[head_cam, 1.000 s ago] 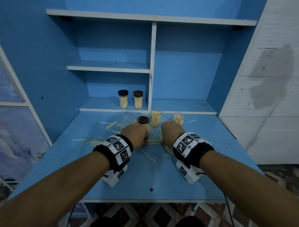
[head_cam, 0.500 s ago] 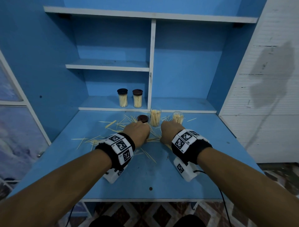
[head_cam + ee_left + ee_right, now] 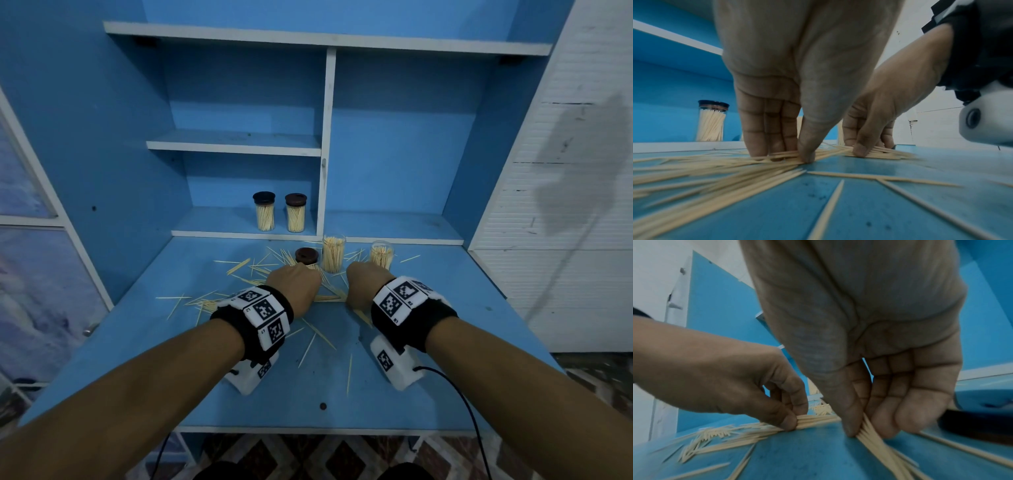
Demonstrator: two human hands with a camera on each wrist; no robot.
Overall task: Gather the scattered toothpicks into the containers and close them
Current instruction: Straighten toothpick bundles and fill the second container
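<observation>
Pale wooden toothpicks (image 3: 239, 265) lie scattered over the blue desk (image 3: 325, 383). My left hand (image 3: 296, 286) pinches a flat bunch of toothpicks (image 3: 777, 158) against the desk between thumb and fingers (image 3: 787, 157). Just to its right, my right hand (image 3: 366, 284) pinches another bunch (image 3: 875, 444) between thumb and fingers (image 3: 863, 431). Two open clear jars (image 3: 333, 253) (image 3: 381, 255), both holding toothpicks, stand just beyond the hands. A dark lid (image 3: 307, 255) lies left of them. In the head view the fingertips are hidden behind the knuckles.
Two lidded jars of toothpicks (image 3: 264, 210) (image 3: 296, 212) stand on the low shelf behind the desk. A white vertical divider (image 3: 323, 192) rises beside them. Loose toothpicks (image 3: 322, 339) also lie between my wrists and at the left (image 3: 178, 301). A white wall (image 3: 565, 222) is at the right.
Both hands stay on the toothpick pile in front of the open jars, almost where they were. The head view has shifted slightly.
</observation>
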